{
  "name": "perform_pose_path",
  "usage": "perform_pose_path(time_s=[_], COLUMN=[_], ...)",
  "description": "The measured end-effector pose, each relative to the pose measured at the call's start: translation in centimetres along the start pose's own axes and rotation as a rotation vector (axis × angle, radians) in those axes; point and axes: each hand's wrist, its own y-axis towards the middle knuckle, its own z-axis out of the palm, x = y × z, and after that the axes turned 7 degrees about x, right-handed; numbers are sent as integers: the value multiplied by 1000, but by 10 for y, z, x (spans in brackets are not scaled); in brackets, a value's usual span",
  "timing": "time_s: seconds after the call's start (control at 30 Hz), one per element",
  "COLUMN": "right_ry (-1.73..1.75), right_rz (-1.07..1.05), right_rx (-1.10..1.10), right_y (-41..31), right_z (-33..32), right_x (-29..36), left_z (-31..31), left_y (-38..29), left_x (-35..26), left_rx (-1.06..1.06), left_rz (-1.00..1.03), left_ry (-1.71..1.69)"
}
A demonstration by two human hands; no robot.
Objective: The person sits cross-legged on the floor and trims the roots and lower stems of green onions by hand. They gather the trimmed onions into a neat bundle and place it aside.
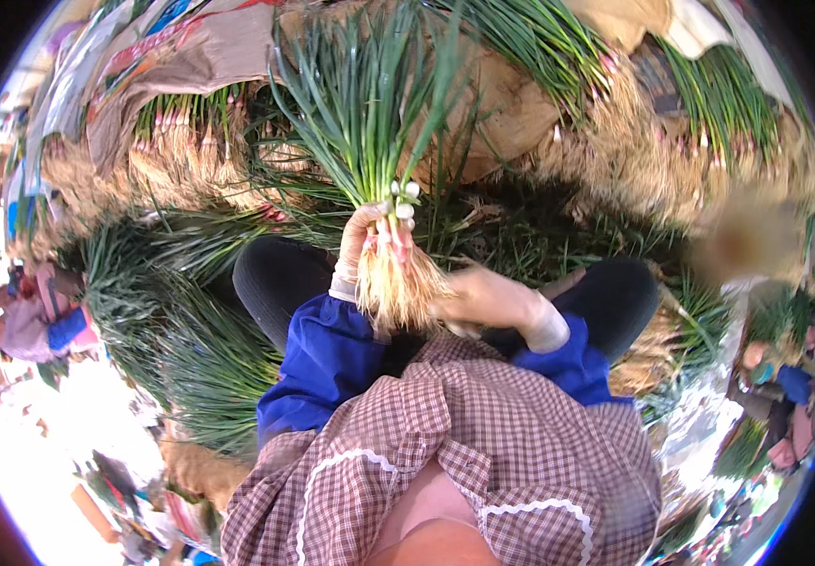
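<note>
Upright before me stands a bunch of spring onions [379,127], with long green leaves, pinkish stem bases and pale stringy roots [400,286] hanging down. My left hand [361,230] wraps around the stems just above the roots, its whitish fingertips showing on the right side of the bunch. Beside the roots, at their lower right, is my right hand [489,297]. It is blurred, and its fingers are partly lost against the root ends, so their grip is unclear. Both wrists have pale cuffs, as of thin gloves, below blue sleeves.
Loose spring onions [202,354] lie heaped at my left. Rows of rooted plants [641,148] line the far side, partly under brown sacking [499,106]. Cut leaves [521,226] litter the ground between my knees. Other people sit at the far left [32,318] and far right [789,396].
</note>
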Motion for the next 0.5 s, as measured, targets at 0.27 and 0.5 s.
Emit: perform_pose_path(time_s=[0.27,0.5], right_ry=[268,-863], right_rz=[-81,266], right_rx=[-733,-888], right_y=[-56,-20], right_z=[-21,-23], right_x=[-24,-29], left_z=[-23,-16], left_y=[30,32], left_x=[45,73], left_rx=[-448,-603], left_rz=[-156,-203], left_ry=[2096,2503])
